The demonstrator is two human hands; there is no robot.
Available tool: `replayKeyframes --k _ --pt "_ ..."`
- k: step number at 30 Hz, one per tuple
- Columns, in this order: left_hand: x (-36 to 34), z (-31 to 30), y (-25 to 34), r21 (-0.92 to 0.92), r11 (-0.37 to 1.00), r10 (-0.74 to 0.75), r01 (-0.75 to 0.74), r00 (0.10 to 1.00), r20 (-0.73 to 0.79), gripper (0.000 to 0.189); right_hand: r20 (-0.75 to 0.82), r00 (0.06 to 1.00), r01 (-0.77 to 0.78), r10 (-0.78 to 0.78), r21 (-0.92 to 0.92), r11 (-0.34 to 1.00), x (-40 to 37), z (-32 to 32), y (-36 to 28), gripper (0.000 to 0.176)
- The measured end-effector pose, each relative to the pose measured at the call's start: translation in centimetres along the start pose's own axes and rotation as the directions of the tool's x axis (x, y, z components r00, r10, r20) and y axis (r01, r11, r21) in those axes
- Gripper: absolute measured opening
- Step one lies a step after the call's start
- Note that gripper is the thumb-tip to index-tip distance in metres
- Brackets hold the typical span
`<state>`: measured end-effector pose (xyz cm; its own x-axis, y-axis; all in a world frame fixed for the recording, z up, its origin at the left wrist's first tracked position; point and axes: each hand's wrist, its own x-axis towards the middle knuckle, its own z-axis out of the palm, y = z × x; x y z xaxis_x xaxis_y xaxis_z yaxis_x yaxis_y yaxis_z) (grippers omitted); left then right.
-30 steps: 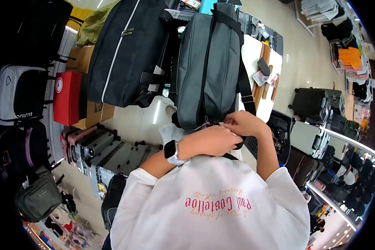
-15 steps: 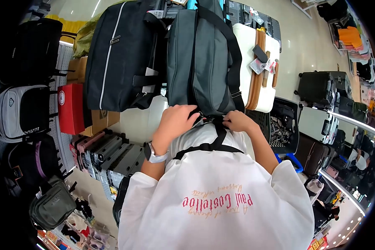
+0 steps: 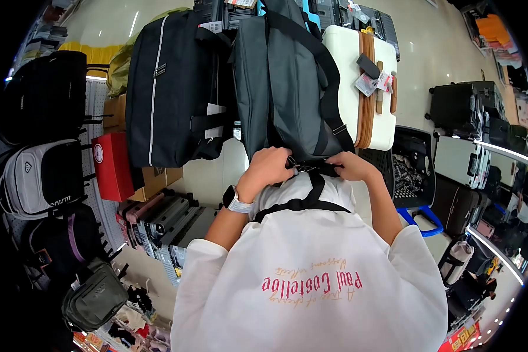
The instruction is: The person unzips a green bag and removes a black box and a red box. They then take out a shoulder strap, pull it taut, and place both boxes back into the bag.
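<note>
A dark grey duffel bag (image 3: 293,88) with a wide black shoulder strap (image 3: 314,41) lies lengthwise in front of me, its near end against my waist. My left hand (image 3: 270,166), with a watch (image 3: 239,202) on the wrist, pinches a black strap end with a small metal clip at the bag's near left corner. At the near right corner, my right hand (image 3: 355,166) has thumb and fingers closed on a black strap (image 3: 321,168). Dark fabric and the fingers hide part of what both hands grip.
A black bag (image 3: 173,88) with a white zip stands left of the duffel, and a cream suitcase (image 3: 346,88) with brown trim stands right. A black basket (image 3: 413,164) is near my right arm. Backpacks (image 3: 44,179) hang on the left rack; suitcases (image 3: 176,220) stand below.
The whole view has shifted, so the surroundings sit lower at the left. Both hands remain at the duffel's near end; the left fingers are now closed around the clip.
</note>
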<state>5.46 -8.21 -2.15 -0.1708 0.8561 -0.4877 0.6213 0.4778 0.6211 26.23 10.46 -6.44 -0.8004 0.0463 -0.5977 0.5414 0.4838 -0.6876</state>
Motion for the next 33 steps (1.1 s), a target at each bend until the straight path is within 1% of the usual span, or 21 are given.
replayKeyframes --k 1,2,4,5,7,8,9,11,12,16,18,19,21,22,23,24,25,27,31,32,33 --pt "0.1 0.0 0.0 -0.052 0.999 0.006 -0.005 1.000 0.014 0.036 0.024 1.000 0.014 -0.014 0.014 1.000 -0.1 0.3 0.1 0.043" --pt "0.1 -0.1 0.0 -0.047 0.999 0.007 -0.006 1.000 0.020 0.036 0.021 1.000 0.013 -0.013 0.021 1.000 -0.1 0.7 0.0 0.043" --pt "-0.2 -0.2 0.3 -0.078 0.997 -0.005 0.006 1.000 0.010 0.046 0.038 0.998 0.047 -0.046 -0.027 0.999 0.0 1.8 -0.7 0.051" --pt "-0.2 -0.4 0.4 -0.075 0.997 -0.001 0.002 1.000 0.022 0.046 0.034 0.999 0.039 -0.039 -0.017 0.999 0.2 2.2 -1.2 0.051" --pt "-0.3 -0.6 0.6 -0.081 0.997 0.007 -0.004 0.999 0.031 0.063 0.085 0.995 -0.058 0.055 0.038 0.998 0.5 2.9 -2.7 0.048" --pt "-0.2 -0.4 0.5 -0.080 0.997 0.014 -0.010 0.999 0.046 0.063 0.047 0.999 -0.031 0.026 0.106 0.994 1.2 3.9 -2.2 0.041" --pt "-0.1 -0.3 0.4 -0.074 0.997 0.021 -0.019 0.999 0.033 0.062 0.045 0.998 -0.042 0.037 0.117 0.992 1.5 4.9 -1.8 0.041" --pt "0.0 -0.1 0.2 -0.067 0.997 0.032 -0.030 0.999 0.027 0.061 0.015 1.000 -0.019 0.016 0.243 0.970 2.1 6.3 -1.0 0.040" --pt "-0.1 -0.1 0.2 -0.062 0.997 0.044 -0.043 0.999 0.017 0.061 0.016 1.000 0.016 -0.022 0.302 0.953 2.2 6.6 -0.9 0.045" --pt "-0.1 -0.3 0.1 -0.086 0.994 0.071 -0.071 0.997 -0.003 0.060 0.018 0.999 -0.033 0.028 0.392 0.920 1.7 6.2 -1.0 0.045" --pt "0.2 -0.7 0.3 -0.087 0.994 0.073 -0.071 0.997 0.021 0.057 0.168 0.978 -0.200 0.127 0.550 0.811 1.2 5.2 -1.0 0.044" --pt "0.3 -0.8 0.4 -0.090 0.994 0.070 -0.066 0.997 0.037 0.055 0.164 0.978 -0.201 0.131 0.554 0.807 1.3 5.3 -0.5 0.044" --pt "0.5 -1.0 0.6 -0.064 0.996 0.072 -0.069 0.997 0.039 0.054 0.219 0.966 -0.253 0.135 0.713 0.654 1.5 5.3 -0.1 0.035" --pt "0.6 -1.1 0.6 -0.040 0.997 0.066 -0.065 0.997 0.035 0.053 0.217 0.967 -0.252 0.136 0.714 0.653 1.3 5.2 -0.6 0.035" --pt "0.6 -1.2 0.6 -0.039 0.997 0.067 -0.066 0.997 0.035 0.053 0.058 0.996 -0.085 0.064 0.539 0.838 1.0 5.1 -1.2 0.031" --pt "0.7 -1.3 0.7 -0.033 0.997 0.068 -0.067 0.998 0.017 0.054 -0.077 0.996 0.070 -0.049 0.302 0.951 0.8 5.0 -2.1 0.029" --pt "0.7 -1.4 0.7 -0.027 0.997 0.069 -0.069 0.998 -0.001 0.055 -0.077 0.996 0.070 -0.049 0.302 0.951 1.0 5.2 -2.3 0.029" --pt "0.9 -1.9 1.0 -0.031 0.997 0.069 -0.070 0.998 -0.007 0.055 -0.220 0.972 0.118 -0.080 0.168 0.979 1.2 5.6 -2.7 0.033" --pt "1.1 -3.2 1.5 -0.036 0.998 0.041 -0.043 0.998 -0.045 0.058 -0.274 0.957 0.103 -0.092 0.027 0.994 1.0 5.0 -4.2 0.028" --pt "1.3 -3.6 1.6 -0.097 0.995 0.011 -0.014 0.999 -0.036 0.057 -0.293 0.940 0.172 -0.174 -0.032 0.985 1.0 4.2 -4.7 0.026" --pt "1.4 -3.7 1.4 -0.101 0.994 0.034 -0.037 0.999 -0.032 0.059 -0.299 0.941 0.167 -0.160 -0.001 0.986 1.3 4.1 -4.8 0.023"
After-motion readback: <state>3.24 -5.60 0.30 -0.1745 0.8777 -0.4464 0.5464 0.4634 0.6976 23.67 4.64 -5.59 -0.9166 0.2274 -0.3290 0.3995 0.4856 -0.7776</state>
